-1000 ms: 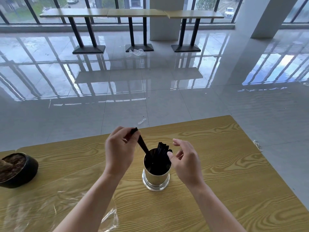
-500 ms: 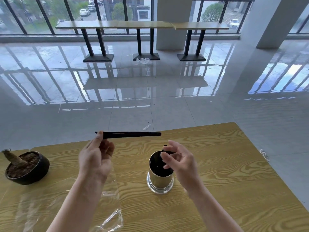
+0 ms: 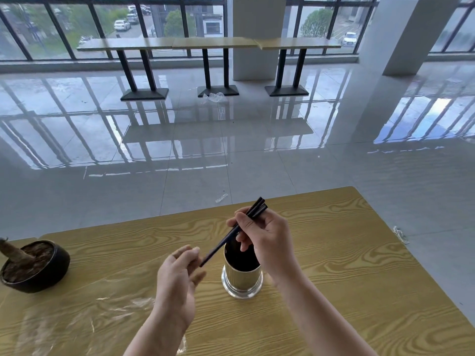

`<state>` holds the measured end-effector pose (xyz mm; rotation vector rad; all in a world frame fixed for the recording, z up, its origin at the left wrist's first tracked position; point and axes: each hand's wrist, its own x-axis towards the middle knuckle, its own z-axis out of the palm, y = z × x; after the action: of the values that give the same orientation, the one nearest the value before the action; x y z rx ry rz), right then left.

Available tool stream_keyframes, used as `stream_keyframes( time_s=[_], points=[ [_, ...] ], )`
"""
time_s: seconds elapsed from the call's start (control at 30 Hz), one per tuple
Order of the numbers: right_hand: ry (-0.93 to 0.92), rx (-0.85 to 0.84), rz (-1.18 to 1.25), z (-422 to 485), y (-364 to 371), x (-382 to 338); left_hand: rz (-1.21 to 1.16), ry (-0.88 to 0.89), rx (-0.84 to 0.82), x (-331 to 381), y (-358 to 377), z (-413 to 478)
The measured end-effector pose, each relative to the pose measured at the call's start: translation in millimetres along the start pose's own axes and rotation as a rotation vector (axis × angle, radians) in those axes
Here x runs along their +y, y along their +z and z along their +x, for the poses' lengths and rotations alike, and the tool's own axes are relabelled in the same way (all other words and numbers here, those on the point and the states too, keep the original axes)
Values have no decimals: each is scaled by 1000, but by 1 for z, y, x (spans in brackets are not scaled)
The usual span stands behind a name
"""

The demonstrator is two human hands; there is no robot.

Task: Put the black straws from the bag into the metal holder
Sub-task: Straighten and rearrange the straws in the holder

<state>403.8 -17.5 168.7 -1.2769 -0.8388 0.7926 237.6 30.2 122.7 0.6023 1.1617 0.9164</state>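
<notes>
My right hand (image 3: 270, 240) pinches two or three black straws (image 3: 226, 240) above the rim of the metal holder (image 3: 241, 278), a gold cylinder on a silver base in the middle of the wooden table (image 3: 347, 265). The straws slant from upper right down to lower left, and their low end hangs just left of the holder. My left hand (image 3: 180, 278) is beside that low end with its fingers loosely apart and nothing in them. The holder's inside looks dark. The clear plastic bag (image 3: 115, 312) lies flat on the table under my left forearm.
A black pot (image 3: 54, 273) holding soil and a stump stands at the table's left edge. Beyond the table's far edge is a glossy tiled floor with scraps of plastic, and a row of high tables (image 3: 213, 43) stands by the windows.
The straws passed from my left hand to my right. They were held level to the left of the holder and now slant over its rim. My left hand has let go and dropped lower.
</notes>
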Motion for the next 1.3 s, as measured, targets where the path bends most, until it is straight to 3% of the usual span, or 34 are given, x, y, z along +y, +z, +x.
stream_keyframes(
  time_s=[0.03,0.1,0.17,0.2,0.33,0.6,0.83,0.97,1.3],
  points=[
    [-1,-24,-43,1,-3,-2,194,130,-48,3,1,0],
    [4,-76,-101,3,-7,-7,487,301,-345,13,9,-2],
    [2,-94,-145,4,-9,-9,559,300,-652,18,22,-2],
    [-4,-85,-158,5,-10,-10,564,313,-708,18,28,-2],
    [-26,-68,-153,5,-11,-12,516,414,-732,11,37,2],
    [-123,-67,-85,3,-25,-8,403,295,-876,3,38,6],
    [-206,116,-427,7,-31,-5,459,320,-812,-5,57,12],
    [-299,144,-587,9,-35,5,661,414,-677,-17,68,26],
    [-269,166,-679,10,-35,47,791,632,-368,-33,66,46]
  ],
)
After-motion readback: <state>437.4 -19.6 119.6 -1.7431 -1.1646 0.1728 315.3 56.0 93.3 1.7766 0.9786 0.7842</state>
